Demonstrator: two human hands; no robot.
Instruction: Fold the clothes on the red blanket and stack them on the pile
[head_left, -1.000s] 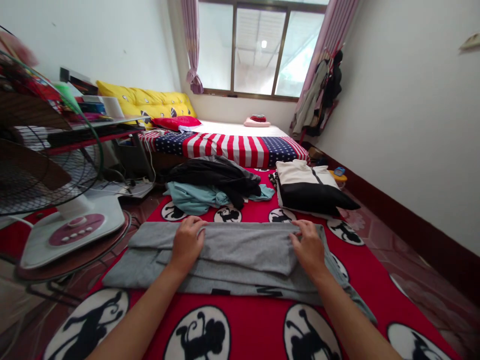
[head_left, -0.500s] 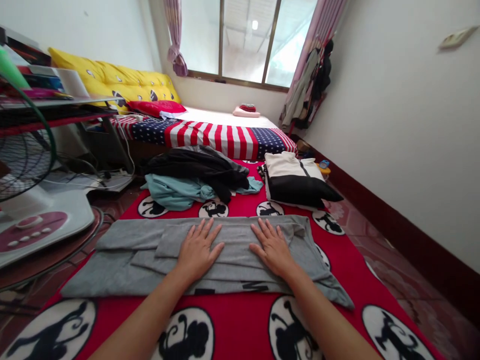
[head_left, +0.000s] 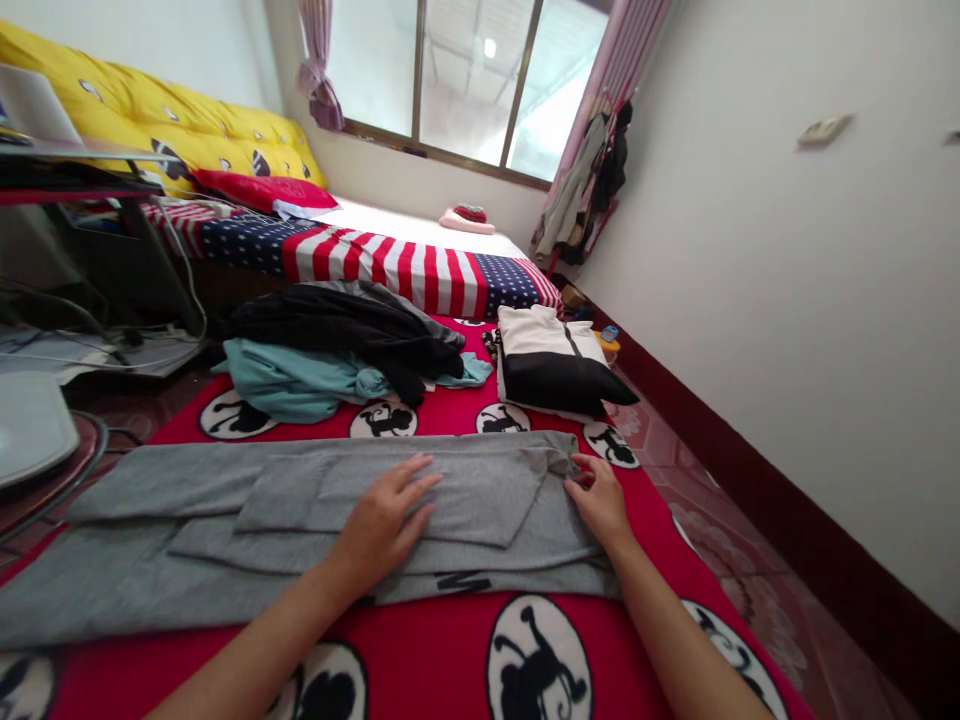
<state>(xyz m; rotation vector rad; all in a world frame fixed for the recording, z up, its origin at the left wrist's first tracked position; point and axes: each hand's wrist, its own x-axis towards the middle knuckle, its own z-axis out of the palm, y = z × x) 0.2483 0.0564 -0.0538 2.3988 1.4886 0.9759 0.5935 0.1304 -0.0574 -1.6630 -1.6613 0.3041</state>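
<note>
A long grey shirt [head_left: 300, 540] lies folded lengthwise on the red blanket, with sleeve layers on top and part of a dark printed letter near its front edge. My left hand [head_left: 386, 520] rests flat on its middle, fingers stretched out. At the right end, my right hand [head_left: 600, 500] has its fingers and thumb bent around the bunched cloth at the upper corner. How firmly it grips there is partly hidden.
Beyond the shirt, black and light-blue clothes [head_left: 300, 375] lie in a heap. A white-and-black folded garment [head_left: 547, 345] sits to their right. The red blanket [head_left: 420, 650] has monkey prints. A bed [head_left: 390, 250], a wall [head_left: 787, 300] and a desk [head_left: 82, 155] surround it.
My right hand has moved from flat on the shirt to its right end and curled there. The pointed right corner no longer sticks out. The view has turned slightly right.
</note>
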